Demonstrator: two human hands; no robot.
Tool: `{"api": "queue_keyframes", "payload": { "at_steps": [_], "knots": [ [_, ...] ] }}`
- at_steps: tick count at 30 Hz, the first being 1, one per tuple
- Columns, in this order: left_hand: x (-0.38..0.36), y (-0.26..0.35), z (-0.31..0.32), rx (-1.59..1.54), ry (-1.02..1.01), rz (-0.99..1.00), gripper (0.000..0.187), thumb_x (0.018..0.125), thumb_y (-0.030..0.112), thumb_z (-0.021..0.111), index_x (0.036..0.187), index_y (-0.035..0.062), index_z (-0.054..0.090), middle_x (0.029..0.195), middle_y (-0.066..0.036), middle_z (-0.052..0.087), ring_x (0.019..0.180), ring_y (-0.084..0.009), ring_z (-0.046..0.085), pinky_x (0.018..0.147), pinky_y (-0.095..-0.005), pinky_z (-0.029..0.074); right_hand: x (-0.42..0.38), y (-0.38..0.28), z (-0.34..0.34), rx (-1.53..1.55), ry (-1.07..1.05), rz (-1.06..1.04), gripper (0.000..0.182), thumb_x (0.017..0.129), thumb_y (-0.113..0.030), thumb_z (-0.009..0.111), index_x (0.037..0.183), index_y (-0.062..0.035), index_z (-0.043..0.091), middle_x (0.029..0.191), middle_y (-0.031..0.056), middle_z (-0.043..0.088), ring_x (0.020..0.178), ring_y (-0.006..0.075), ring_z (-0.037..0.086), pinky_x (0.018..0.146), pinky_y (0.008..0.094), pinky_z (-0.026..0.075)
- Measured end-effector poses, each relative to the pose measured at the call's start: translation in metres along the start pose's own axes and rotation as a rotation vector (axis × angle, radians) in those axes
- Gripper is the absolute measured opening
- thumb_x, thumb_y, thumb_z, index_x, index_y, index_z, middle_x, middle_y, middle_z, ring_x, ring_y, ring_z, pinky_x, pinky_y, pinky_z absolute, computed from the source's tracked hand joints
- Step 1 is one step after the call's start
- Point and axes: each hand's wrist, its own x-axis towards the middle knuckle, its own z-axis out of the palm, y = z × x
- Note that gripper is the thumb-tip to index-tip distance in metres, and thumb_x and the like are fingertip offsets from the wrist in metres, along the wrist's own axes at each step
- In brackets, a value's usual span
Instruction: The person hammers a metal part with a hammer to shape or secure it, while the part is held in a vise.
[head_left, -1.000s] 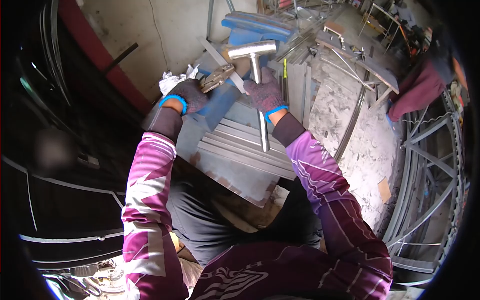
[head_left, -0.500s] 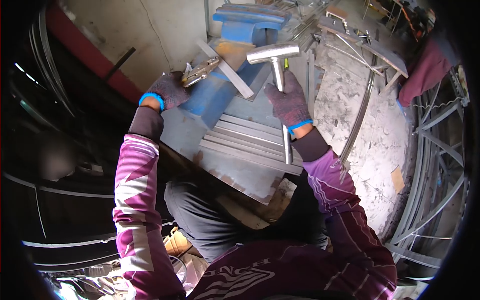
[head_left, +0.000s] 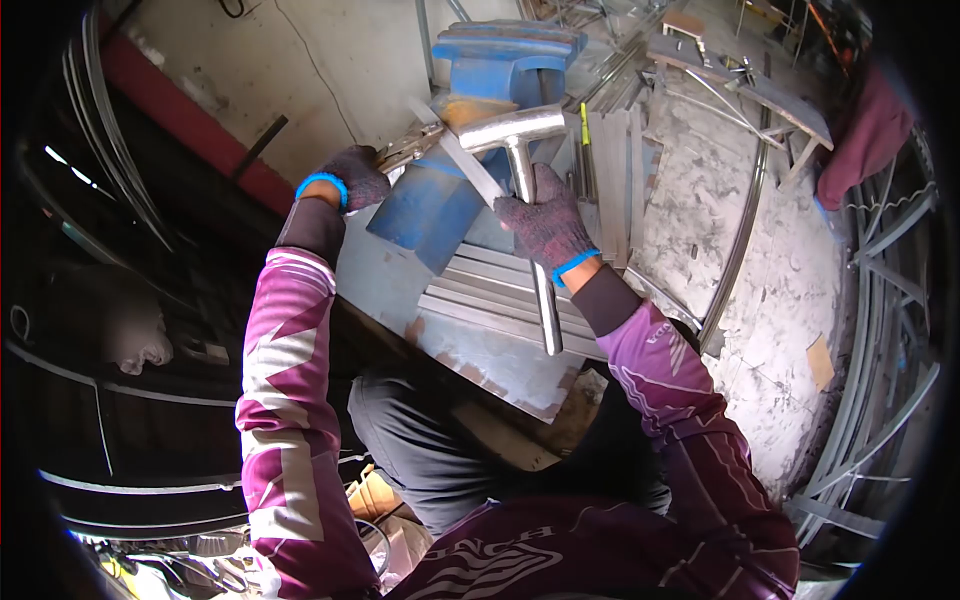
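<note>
My left hand, in a dark knit glove with a blue cuff, is closed around locking pliers. Their jaws are at a flat metal bar, which slants across the worn orange part of a blue cast-metal vise or anvil. A steel hammer is in my gloved right hand, fingers wrapped round its handle. The hammer head overlaps the bar's right side in this view, and the handle's end points down toward my lap. Several flat metal bars lie side by side below the blue block.
A metal plate forms the work surface before my knees. To the right are more flat bars, a yellow-green marked tool, long rods on the floor and a low wooden bench. Another person's maroon sleeve shows at far right.
My right hand and the hammer have moved left and slightly down, bringing the head nearer the bar. My left hand still holds the pliers. The whole view has shifted a little.
</note>
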Motion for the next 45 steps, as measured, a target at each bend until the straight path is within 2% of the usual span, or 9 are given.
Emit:
{"api": "queue_keyframes", "payload": {
  "at_steps": [5, 10, 13, 19, 27, 31, 33, 43, 45],
  "knots": [
    [0.0, 0.002, -0.001, -0.001, -0.075, 0.011, 0.043, 0.069, 0.021, 0.063, 0.104, -0.0043, 0.067, 0.101, -0.029, 0.069, 0.099, -0.045, 0.066, 0.085, -0.047, 0.052, -0.02, -0.009, -0.009, -0.047, -0.045, 0.147, 0.028, 0.082, -0.017, 0.073, 0.096, -0.0029, 0.054, 0.078, 0.0063, 0.06, 0.065, 0.0154, 0.065, 0.063, 0.0317, 0.053],
    [-0.001, 0.007, 0.004, 0.042, -0.062, 0.051, 0.043, 0.069, 0.021, 0.064, 0.105, -0.0027, 0.069, 0.102, -0.028, 0.07, 0.099, -0.0436, 0.068, 0.084, -0.0461, 0.053, -0.003, 0.007, 0.007, 0.221, 0.054, -0.033, 0.028, 0.081, -0.016, 0.072, 0.092, -0.0033, 0.049, 0.074, 0.0093, 0.06, 0.062, 0.0188, 0.064, 0.058, 0.0333, 0.053],
    [-0.005, 0.007, 0.005, 0.034, 0.0, 0.025, 0.046, 0.068, 0.02, 0.065, 0.107, -0.0029, 0.068, 0.106, -0.029, 0.068, 0.103, -0.0447, 0.066, 0.088, -0.0465, 0.052, 0.014, 0.03, 0.011, 0.08, 0.081, -0.108, 0.03, 0.081, -0.016, 0.072, 0.093, -0.0035, 0.048, 0.074, 0.01, 0.061, 0.062, 0.0184, 0.064, 0.056, 0.0339, 0.052],
    [-0.006, -0.001, 0.008, -0.001, 0.01, 0.012, 0.046, 0.066, 0.02, 0.065, 0.107, -0.0031, 0.067, 0.106, -0.03, 0.068, 0.103, -0.0451, 0.065, 0.088, -0.0457, 0.051, -0.023, 0.004, -0.012, 0.117, 0.12, 0.031, 0.031, 0.079, -0.014, 0.073, 0.095, -0.0017, 0.049, 0.071, 0.0101, 0.06, 0.058, 0.0173, 0.061, 0.048, 0.0342, 0.05],
    [-0.011, 0.005, 0.002, -0.019, -0.09, 0.036, 0.044, 0.063, 0.018, 0.068, 0.102, -0.0026, 0.068, 0.095, -0.027, 0.07, 0.089, -0.0419, 0.067, 0.08, -0.0461, 0.052, -0.036, -0.006, -0.012, 0.197, 0.196, 0.081, 0.035, 0.085, -0.008, 0.066, 0.112, -0.0062, 0.043, 0.07, 0.0074, 0.056, 0.05, 0.0159, 0.055, 0.041, 0.0314, 0.046],
    [-0.01, 0.004, -0.002, -0.018, -0.088, 0.059, 0.043, 0.062, 0.018, 0.069, 0.1, -0.0026, 0.068, 0.093, -0.027, 0.07, 0.088, -0.0413, 0.068, 0.079, -0.0459, 0.053, -0.029, 0.018, -0.012, 0.084, 0.252, -0.06, 0.033, 0.086, -0.01, 0.067, 0.109, -0.0079, 0.043, 0.071, 0.0074, 0.056, 0.053, 0.0166, 0.056, 0.04, 0.0321, 0.046],
    [-0.01, 0.005, -0.002, 0.013, -0.071, 0.07, 0.042, 0.063, 0.018, 0.069, 0.099, -0.0029, 0.068, 0.09, -0.026, 0.07, 0.086, -0.0408, 0.068, 0.077, -0.0459, 0.053, -0.037, -0.006, -0.013, 0.28, 0.205, 0.163, 0.032, 0.086, -0.014, 0.069, 0.105, -0.0076, 0.044, 0.073, 0.0079, 0.057, 0.057, 0.0176, 0.059, 0.041, 0.0326, 0.047],
    [-0.014, 0.007, -0.002, -0.07, -0.097, 0.076, 0.041, 0.063, 0.017, 0.069, 0.098, -0.0042, 0.068, 0.084, -0.024, 0.07, 0.078, -0.0373, 0.067, 0.072, -0.0451, 0.052, -0.034, 0.012, -0.012, 0.25, 0.143, 0.066, 0.03, 0.086, -0.017, 0.072, 0.098, -0.009, 0.045, 0.076, 0.0074, 0.056, 0.058, 0.0169, 0.06, 0.04, 0.0316, 0.046],
    [-0.015, 0.009, -0.005, -0.058, -0.178, 0.051, 0.042, 0.067, 0.022, 0.066, 0.1, -0.0042, 0.065, 0.092, -0.028, 0.068, 0.087, -0.0438, 0.066, 0.078, -0.0479, 0.052, -0.036, 0.006, -0.01, 0.271, 0.138, 0.105, 0.03, 0.085, -0.017, 0.073, 0.097, -0.0094, 0.046, 0.076, 0.0061, 0.054, 0.055, 0.0159, 0.058, 0.04, 0.0311, 0.047]
  ]
}}
